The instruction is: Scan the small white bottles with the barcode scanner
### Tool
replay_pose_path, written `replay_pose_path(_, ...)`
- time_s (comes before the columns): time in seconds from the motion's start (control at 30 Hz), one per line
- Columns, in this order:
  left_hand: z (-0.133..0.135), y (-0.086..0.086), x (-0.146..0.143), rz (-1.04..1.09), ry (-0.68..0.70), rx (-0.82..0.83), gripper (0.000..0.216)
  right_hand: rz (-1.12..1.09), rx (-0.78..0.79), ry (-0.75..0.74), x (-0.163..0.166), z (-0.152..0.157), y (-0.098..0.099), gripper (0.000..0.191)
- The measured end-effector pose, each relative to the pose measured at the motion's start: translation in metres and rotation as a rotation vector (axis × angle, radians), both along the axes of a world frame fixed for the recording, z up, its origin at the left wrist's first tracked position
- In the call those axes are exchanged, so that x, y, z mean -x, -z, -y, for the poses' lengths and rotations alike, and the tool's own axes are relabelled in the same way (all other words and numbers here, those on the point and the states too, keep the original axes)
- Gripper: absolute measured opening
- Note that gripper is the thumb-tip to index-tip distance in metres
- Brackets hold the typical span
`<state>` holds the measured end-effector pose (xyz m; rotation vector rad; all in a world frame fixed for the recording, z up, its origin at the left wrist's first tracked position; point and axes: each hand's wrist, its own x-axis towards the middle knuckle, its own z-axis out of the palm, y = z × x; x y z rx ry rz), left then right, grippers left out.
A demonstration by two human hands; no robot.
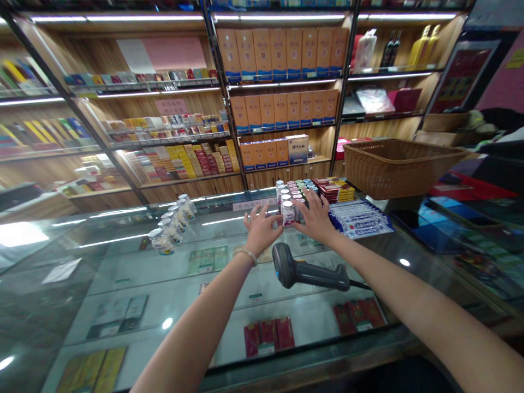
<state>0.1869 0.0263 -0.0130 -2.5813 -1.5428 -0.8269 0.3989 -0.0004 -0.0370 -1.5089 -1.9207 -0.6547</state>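
Note:
On the glass counter, my left hand (262, 229) has its thumb and index fingertip at the left side of a small clear bottle (288, 213) with a white cap. Its other fingers spread upward. From the right, my right hand (317, 218) meets the same front bottle with thumb and index finger, its remaining fingers reaching over the rows behind. The bottle sits upright between both hands, at the front of several rows of small bottles (285, 192) with white, pink, green and blue tops. My right fingers partly hide those rows. Nearer me lies a dark handheld barcode scanner (311, 273).
Blue-and-white packets (360, 218) and red-yellow boxes (335, 189) lie right of the bottles. Beyond them stands a wicker basket (401, 166). Another row of white-capped bottles (174, 221) stands to the left. Shelves with orange boxes (270, 109) line the back wall.

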Motion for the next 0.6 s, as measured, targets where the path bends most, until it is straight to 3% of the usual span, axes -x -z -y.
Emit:
replay_pose_path(0.1,0.004,-0.006,-0.001,0.042,-0.072,-0.011,0.034,-0.004,-0.02,0.001,0.0,0.0,0.0,0.068)
replay_pose_path(0.33,0.008,-0.01,0.004,0.09,-0.203,-0.095,0.083,0.005,-0.047,0.012,0.003,0.003,-0.001,0.069)
replay_pose_path(0.6,0.006,-0.006,0.01,0.094,-0.243,-0.071,0.088,0.009,-0.053,-0.003,0.005,0.005,-0.001,0.067)
